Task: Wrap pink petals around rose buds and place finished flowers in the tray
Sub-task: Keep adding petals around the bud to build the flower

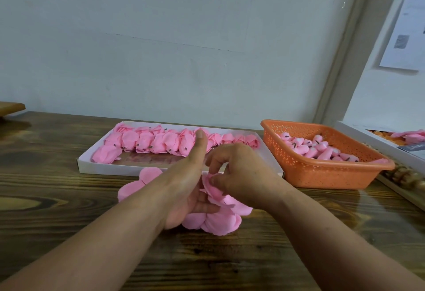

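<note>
On the bench (pixel 69 210), near its middle, the left hand (pixel 184 189) cups a flower (pixel 218 208) of pink petals, thumb straight up, fingers curled beneath. The right hand (pixel 239 173) pinches a petal's top edge. Beyond, the white tray (pixel 96 166) holds finished flowers (pixel 158 142); the orange basket (pixel 326 173) at the right edge holds buds (pixel 319 149).

Petals (pixel 218 221): uniform pink, no pattern. Flowers (pixel 158 142) in tray: same pink, each with a small dark stem tip. Tray (pixel 147 168): white walls, reddish-brown printed floor. Basket (pixel 322 171): orange, perforated with small round holes in rows. Buds (pixel 315 149) in basket: pink with paler whitish ends. Desk (pixel 69 198): dark brown wood, bold grain with lighter yellowish streaks and knots. Wall (pixel 161 49): pale grey-white.
</note>
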### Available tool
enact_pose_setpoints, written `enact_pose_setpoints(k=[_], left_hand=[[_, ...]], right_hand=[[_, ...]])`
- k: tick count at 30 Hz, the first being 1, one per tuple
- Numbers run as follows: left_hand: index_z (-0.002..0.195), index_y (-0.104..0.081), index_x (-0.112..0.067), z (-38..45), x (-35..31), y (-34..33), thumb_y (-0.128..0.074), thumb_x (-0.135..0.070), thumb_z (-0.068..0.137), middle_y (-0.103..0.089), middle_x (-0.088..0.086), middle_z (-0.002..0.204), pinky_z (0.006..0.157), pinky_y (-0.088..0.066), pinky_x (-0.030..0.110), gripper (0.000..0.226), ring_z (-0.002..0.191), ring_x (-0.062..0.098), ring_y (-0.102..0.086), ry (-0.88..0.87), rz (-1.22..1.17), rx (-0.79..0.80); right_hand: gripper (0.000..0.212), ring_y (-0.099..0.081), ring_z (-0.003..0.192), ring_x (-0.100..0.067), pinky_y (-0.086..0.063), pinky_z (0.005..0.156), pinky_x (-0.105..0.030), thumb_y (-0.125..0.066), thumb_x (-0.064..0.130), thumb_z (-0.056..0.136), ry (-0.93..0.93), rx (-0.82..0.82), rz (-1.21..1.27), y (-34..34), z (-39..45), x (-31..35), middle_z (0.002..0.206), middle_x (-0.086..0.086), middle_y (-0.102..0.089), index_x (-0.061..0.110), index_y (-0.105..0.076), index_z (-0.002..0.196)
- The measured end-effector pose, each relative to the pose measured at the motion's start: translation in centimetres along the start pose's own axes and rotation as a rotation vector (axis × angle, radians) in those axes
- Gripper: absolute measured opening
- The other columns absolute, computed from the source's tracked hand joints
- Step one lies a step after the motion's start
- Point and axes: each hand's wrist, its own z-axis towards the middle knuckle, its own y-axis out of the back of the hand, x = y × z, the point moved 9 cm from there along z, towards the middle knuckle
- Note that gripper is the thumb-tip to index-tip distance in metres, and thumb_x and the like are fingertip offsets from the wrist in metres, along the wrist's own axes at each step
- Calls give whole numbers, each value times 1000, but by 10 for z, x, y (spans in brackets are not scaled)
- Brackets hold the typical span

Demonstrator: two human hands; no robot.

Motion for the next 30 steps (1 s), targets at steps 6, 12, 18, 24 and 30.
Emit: enact_pose_setpoints(k=[6,12,18,24,30], left_hand=[[112,-60,-21,-1,-2,-2,-22,-80,73,-71,24,97,61,-57,35,81,65,26,-68,23,8,32],[138,-37,-7,-2,3,8,-30,-57,97,-70,29,97,76,-59,45,65,80,36,-71,33,-158,17],[121,-49,7,-1,10,17,-39,8,95,-67,32,103,63,-61,38,28,79,37,-69,-24,-152,-57],[112,-58,4,3,16,21,-53,-4,94,-72,24,95,63,-61,33,20,74,27,-72,-42,-98,-89],[107,-64,-5,4,17,21,-60,-13,91,-74,17,93,69,-61,34,19,76,25,-73,-70,-108,-59]], right_hand=[[25,-52,61,2,-35,53,-12,-66,5,77,12,6,32,-2,0,1,76,12,-63,25,-61,62],[18,-55,40,0,-42,43,-12,-72,3,77,-89,-102,242,16,-5,-16,46,11,-57,12,-65,63],[15,-55,37,-5,-43,40,-17,-69,-5,77,-150,-117,373,17,-7,-23,51,-1,-59,3,-64,65],[21,-56,37,-6,-44,41,-16,-71,-3,78,-168,-75,417,12,-7,-27,41,8,-58,10,-62,64],[20,-57,38,-9,-45,41,-18,-74,-2,76,-161,-71,488,9,-8,-28,47,4,-60,10,-61,66]])
